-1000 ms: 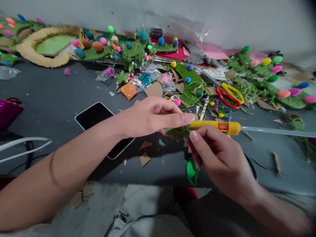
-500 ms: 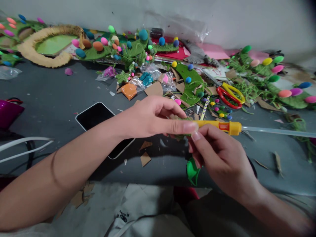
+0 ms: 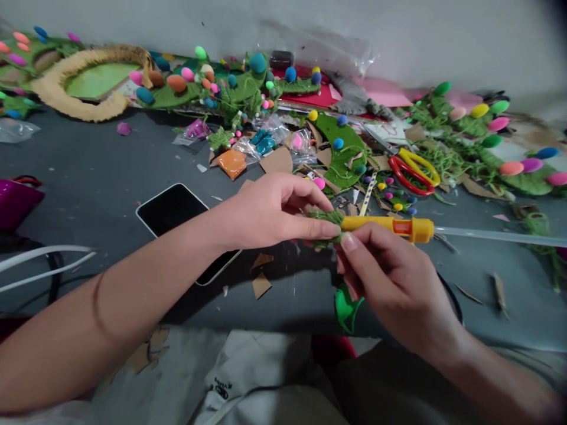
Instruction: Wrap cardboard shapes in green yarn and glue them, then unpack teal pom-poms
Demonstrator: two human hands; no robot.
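One small green piece, two hands closed on it

From where I stand, the one green piece (image 3: 326, 224), wrapped in yarn-like strands, is above the near part of the bench (image 3: 110, 171), between the person's two hands. The fingers of the left hand (image 3: 270, 215) are narrow, the thumb along the near side, holding the piece. The right hand (image 3: 385, 277) has thumb and fingers pinched together at its right edge.

Just behind the right hand's fingers lies one yellow glue gun (image 3: 367, 223), with one clear stick (image 3: 487, 234) running from it out to the right. Under the left forearm sits one phone (image 3: 172, 209), dark-screened, partly covered. Two cardboard scraps (image 3: 261, 286) lie just beside it.

Farther back I count one pair of scissors (image 3: 414, 171) with one red and one yellow handle loop, one green crescent (image 3: 352, 149) with balls around it, and one orange packet (image 3: 232, 163). At the back left is one tan C-shaped band (image 3: 95, 111). Green sprigs (image 3: 473, 123) with big bright balls, too many to count surely, stand at the back right. At the left edge there is one purple object (image 3: 18, 203), cut off from view.
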